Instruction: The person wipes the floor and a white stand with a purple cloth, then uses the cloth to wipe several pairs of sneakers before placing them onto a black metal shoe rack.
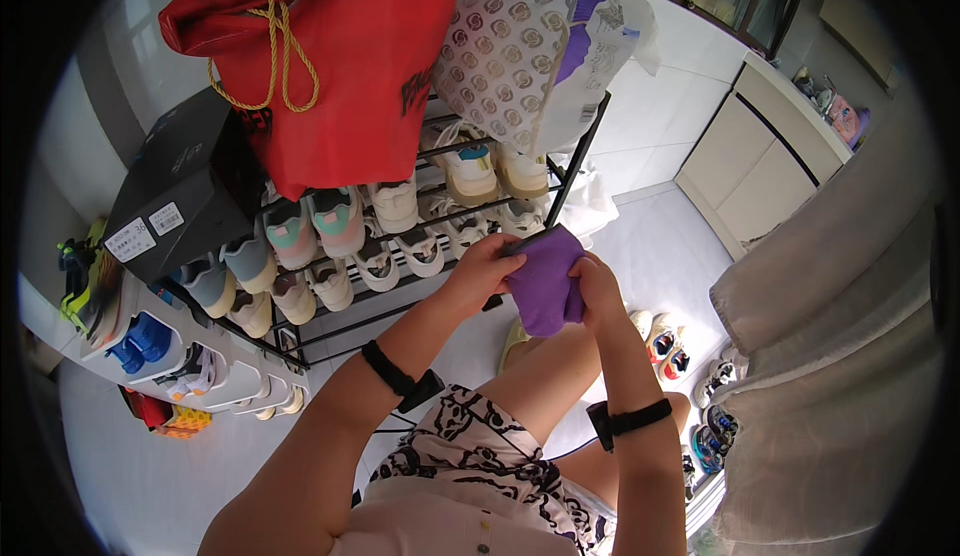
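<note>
A folded purple cloth [550, 282] is held between my two hands in front of the black metal shoe rack [576, 166]. My left hand [486, 275] pinches its left edge with the thumb on top. My right hand [598, 286] grips the right side, its fingers bent over the fabric. A dark strip lies along the cloth's upper edge; whether it belongs to the cloth or the rack I cannot tell. Pairs of shoes fill the rack's tiers, among them a mint-and-pink sneaker [337, 222] and a white sneaker [471, 170].
Atop the rack are a red bag [352, 83] with gold cord, a patterned plastic bag [510, 46] and a black shoebox [187, 173]. A white shoe organizer [225, 376] stands left. Sneakers [664, 342] sit on the floor beside a grey curtain [817, 376].
</note>
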Tool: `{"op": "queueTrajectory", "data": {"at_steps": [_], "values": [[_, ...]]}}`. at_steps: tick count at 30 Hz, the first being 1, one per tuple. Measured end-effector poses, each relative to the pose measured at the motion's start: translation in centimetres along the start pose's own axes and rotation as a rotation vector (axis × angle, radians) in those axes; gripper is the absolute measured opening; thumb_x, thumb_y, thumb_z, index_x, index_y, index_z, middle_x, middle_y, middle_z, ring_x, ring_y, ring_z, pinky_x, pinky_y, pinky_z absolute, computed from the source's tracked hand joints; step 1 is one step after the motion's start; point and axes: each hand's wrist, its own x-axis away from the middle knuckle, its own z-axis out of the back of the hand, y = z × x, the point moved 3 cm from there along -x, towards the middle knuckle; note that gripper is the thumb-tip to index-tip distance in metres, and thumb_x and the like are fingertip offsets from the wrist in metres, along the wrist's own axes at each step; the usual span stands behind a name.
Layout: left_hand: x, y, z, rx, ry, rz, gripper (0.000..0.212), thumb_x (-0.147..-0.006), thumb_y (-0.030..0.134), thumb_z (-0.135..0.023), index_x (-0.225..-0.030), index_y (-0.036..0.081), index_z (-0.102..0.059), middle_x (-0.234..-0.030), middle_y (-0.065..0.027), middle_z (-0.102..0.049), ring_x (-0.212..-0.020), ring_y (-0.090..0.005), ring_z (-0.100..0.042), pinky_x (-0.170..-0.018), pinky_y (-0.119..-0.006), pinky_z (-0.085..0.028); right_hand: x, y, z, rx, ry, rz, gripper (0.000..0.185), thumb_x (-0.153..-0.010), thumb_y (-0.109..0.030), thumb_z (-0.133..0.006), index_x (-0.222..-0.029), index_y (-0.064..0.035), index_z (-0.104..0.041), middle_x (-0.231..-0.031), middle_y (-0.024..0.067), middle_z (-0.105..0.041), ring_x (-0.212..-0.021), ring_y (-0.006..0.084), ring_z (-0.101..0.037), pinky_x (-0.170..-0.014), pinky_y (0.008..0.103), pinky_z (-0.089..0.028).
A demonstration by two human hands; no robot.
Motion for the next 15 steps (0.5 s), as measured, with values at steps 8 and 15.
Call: {"op": "queueTrajectory", "data": {"at_steps": [8,15], "values": [[0.3,0.2,1.4,0.068,0.124,0.1,0.027,-0.09,0.019,-0.057,-0.11,0.001,-0.053,-0.094,-0.0094,-0.061,-0.08,-0.0193,-0.064,-0.071,-0.036,-0.057,-1.6,0.1,-0.2,0.108,0.034,-0.136,0.037,-0.085,-0.025,-0.048,-0.105,0.0048,-0.058,-0.092,0.013,-0.061,-0.076,0.0211,-0.061,-0.069,0.0325,-0.051],[2.9,0.1,3.0,-0.073,0.166,0.097,0.026,-0.091,0.02,-0.056,-0.109,0.0,-0.054,-0.095,-0.0083,-0.061,-0.083,-0.0192,-0.064,-0.074,-0.037,-0.055,-0.9,0.5,-2.3,0.137,-0.194,-0.1,0.056,-0.086,-0.043,-0.062,-0.113,0.0063,-0.056,-0.098,0.0127,-0.064,-0.08,0.0179,-0.063,-0.07,0.0294,-0.053]]}}
